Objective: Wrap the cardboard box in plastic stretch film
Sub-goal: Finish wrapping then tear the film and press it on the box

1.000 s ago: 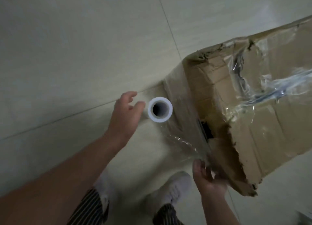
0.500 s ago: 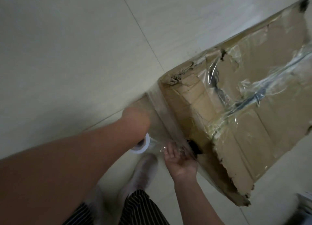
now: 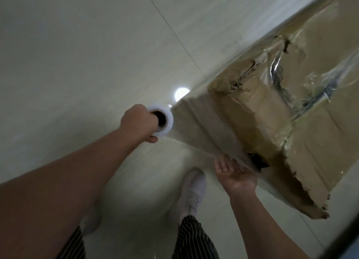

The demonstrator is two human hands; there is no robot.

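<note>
Right now my left hand (image 3: 138, 122) grips the stretch film roll (image 3: 169, 123) by its upper end. The fingers reach into the dark core and the thumb curls under the white rim. The roll stands roughly upright, a little apart from the near corner of the cardboard box (image 3: 258, 111).

A clear sheet of film (image 3: 200, 128) runs taut from the roll to that corner and lies over the box's near side.

My right hand (image 3: 236, 173) is open, palm up with the fingers nearly straight. The fingertips touch the lower edge of the film just beside a dark hole in the box wall. It holds nothing that I can see.

The box sits on the pale tiled floor (image 3: 77, 54), filling the right of the view. Its edges are torn and ragged, and wrinkled film and tape already cross its top face.

A round glare (image 3: 181, 93) shines on the tiles just beyond the roll. Below my arms I see a white shoe (image 3: 194, 188) and striped trousers (image 3: 194, 237).
</note>
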